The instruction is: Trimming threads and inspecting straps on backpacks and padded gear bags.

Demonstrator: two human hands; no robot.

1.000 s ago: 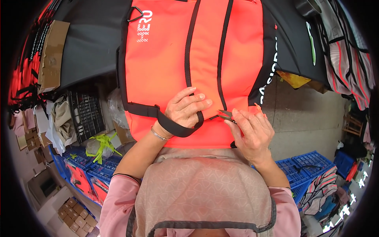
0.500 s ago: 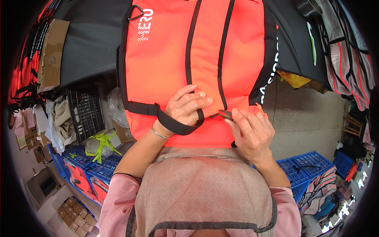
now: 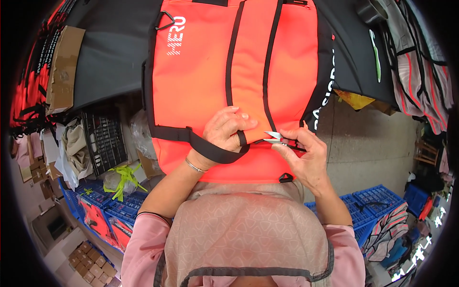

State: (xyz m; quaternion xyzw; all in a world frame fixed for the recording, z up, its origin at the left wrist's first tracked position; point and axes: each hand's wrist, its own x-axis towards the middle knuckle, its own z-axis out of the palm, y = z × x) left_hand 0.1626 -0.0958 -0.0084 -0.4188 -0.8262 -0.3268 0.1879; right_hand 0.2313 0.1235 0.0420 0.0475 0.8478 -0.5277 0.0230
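Note:
A coral-orange backpack (image 3: 191, 91) with black edges lies in front of me, its lower end at my waist. Down its middle runs a padded orange shoulder strap (image 3: 249, 62) bound in black. My left hand (image 3: 224, 131) is closed on the lower end of this strap, thumb hidden. A black webbing strap (image 3: 213, 152) loops across that hand near the wrist. In my right hand (image 3: 308, 155) are small thread snips (image 3: 275, 137), their blades apart and pointing left at the strap's lower edge, close to my left fingers.
The backpack rests partly on a dark table (image 3: 112, 52). A cardboard piece (image 3: 67, 69) stands at its left, a toothbrush (image 3: 376, 55) lies at its right. Blue crates (image 3: 373, 203) flank me on both sides. Grey fabric pieces (image 3: 416, 81) hang at the far right.
The snips have turned into clearer view with their blades spread, and my right fingers have shifted around them. The backpack has slid slightly toward me. My left hand keeps its grip.

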